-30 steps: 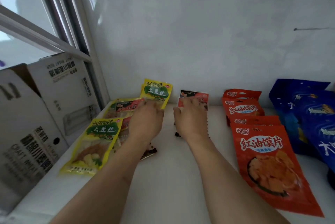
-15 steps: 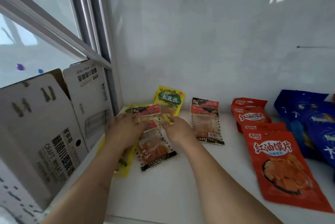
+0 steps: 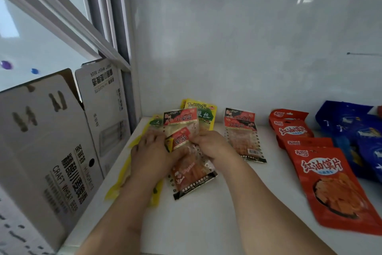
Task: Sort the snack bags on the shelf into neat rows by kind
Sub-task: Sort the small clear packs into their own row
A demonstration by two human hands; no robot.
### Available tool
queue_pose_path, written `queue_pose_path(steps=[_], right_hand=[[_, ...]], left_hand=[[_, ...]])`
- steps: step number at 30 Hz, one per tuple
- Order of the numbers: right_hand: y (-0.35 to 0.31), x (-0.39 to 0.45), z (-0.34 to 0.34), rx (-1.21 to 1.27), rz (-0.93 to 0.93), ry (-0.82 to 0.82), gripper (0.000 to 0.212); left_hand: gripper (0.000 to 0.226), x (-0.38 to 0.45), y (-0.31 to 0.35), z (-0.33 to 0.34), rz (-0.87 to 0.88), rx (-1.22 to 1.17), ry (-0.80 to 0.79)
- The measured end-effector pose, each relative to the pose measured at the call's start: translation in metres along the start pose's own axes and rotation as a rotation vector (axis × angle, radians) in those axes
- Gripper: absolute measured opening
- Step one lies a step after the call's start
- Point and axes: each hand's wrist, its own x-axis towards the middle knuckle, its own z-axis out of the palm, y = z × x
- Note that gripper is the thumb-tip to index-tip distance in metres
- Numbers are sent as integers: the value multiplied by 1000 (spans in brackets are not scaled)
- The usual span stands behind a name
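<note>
On the white shelf (image 3: 237, 203), my left hand (image 3: 151, 151) and my right hand (image 3: 213, 147) both grip a small stack of clear red-labelled gluten snack packs (image 3: 186, 130) near the left wall. Yellow potato-shred bags (image 3: 201, 110) lie under and behind that stack; one yellow bag (image 3: 122, 180) shows beneath my left forearm. Two more red-labelled clear packs (image 3: 241, 135) lie in a row just right of my hands. Farther right is a row of orange-red chip bags (image 3: 322, 172). Blue bags (image 3: 355, 130) sit at the far right.
An open white cardboard beer carton (image 3: 62, 147) stands against the shelf's left side. The white back wall (image 3: 248, 48) closes the shelf behind the bags. A window frame (image 3: 103, 27) runs up on the left.
The hands left the back packs, moved left and gathered the clear red-labelled packs off the yellow bags. The stack is now lifted more upright. The camera view came closer.
</note>
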Motion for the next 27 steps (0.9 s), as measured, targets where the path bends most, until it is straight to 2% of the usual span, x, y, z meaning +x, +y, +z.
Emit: queue_pose_path(steps=[3,7,11,15,18,22,27], right_hand=[[4,-5,-9,221,32,-4,15],[12,-14,-25,380,37,38,18],[21,-18,-34,576,31,96,20],[19,-18,-35,662,5,151,18],[17,-20,-35,688,2,174,17],[17,-21,-33,695,-30,158,20],[11,-29,-36,631,-76,211,25]], left_hand=[[94,-3,2,-2,1,16,19],[88,-6,9,-5,54,51,120],[94,-8,16,-1,134,-20,210],[77,-14,28,0,189,-168,157],[70,-18,32,-5,168,-406,120],[77,-15,31,-3,115,-606,5],[70,-15,30,-3,143,-723,-33]])
